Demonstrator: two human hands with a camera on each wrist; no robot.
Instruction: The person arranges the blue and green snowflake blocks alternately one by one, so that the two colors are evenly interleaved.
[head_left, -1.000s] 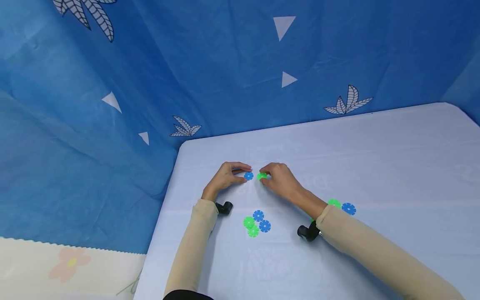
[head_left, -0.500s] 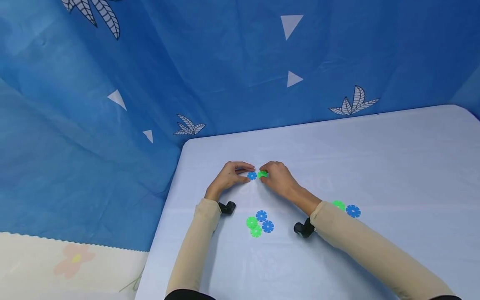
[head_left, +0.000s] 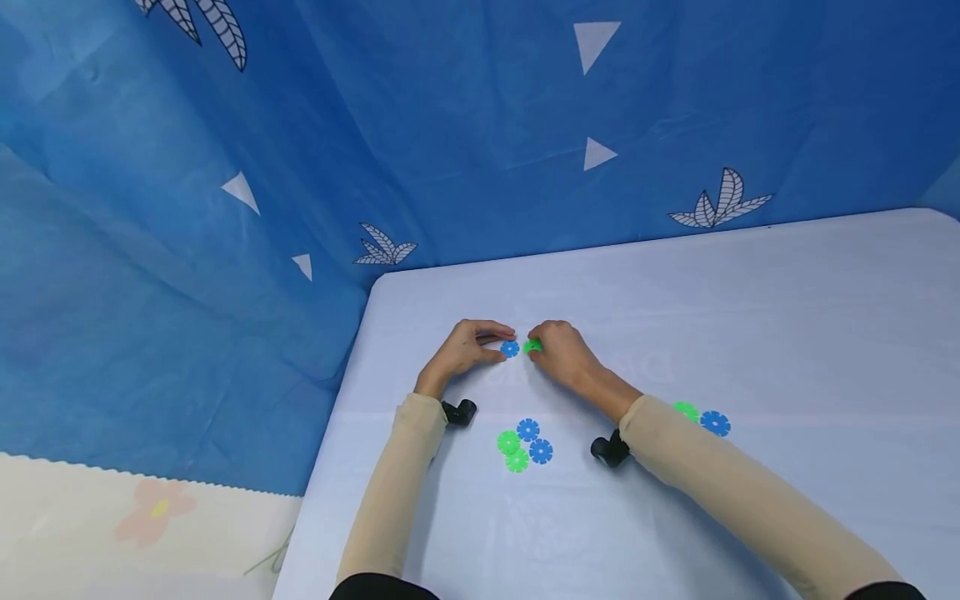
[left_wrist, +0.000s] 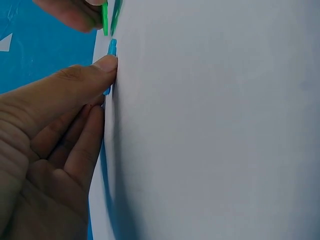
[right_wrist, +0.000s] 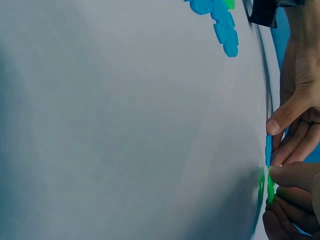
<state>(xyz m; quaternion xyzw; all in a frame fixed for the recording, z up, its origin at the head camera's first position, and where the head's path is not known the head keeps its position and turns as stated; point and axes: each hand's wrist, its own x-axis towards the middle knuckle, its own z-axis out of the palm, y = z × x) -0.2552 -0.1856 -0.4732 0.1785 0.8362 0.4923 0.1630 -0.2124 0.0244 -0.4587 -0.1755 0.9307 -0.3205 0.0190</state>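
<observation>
My left hand (head_left: 463,346) pinches a blue notched plastic disc (head_left: 510,348) between thumb and fingers. Just to its right, my right hand (head_left: 564,354) pinches a green notched disc (head_left: 532,345), partly covered by the fingertips. The two discs face each other rim to rim with a small gap in the head view. Seen from the left wrist, the blue disc (left_wrist: 112,47) is edge-on over the white cloth, with the green disc (left_wrist: 105,20) beyond it. From the right wrist, the edges of the blue disc (right_wrist: 268,150) and green disc (right_wrist: 270,187) nearly line up.
Closer to the body, a small group of blue discs (head_left: 541,452) and green discs (head_left: 508,442) lies on the white-covered table (head_left: 480,533). Another green disc (head_left: 686,411) and blue disc (head_left: 716,423) lie by the right forearm. Behind the table hangs a blue patterned cloth (head_left: 480,200).
My right hand has brought the green disc slightly left, narrowing the gap to the blue one. The left hand keeps its hold in place. The head view has shifted a little.
</observation>
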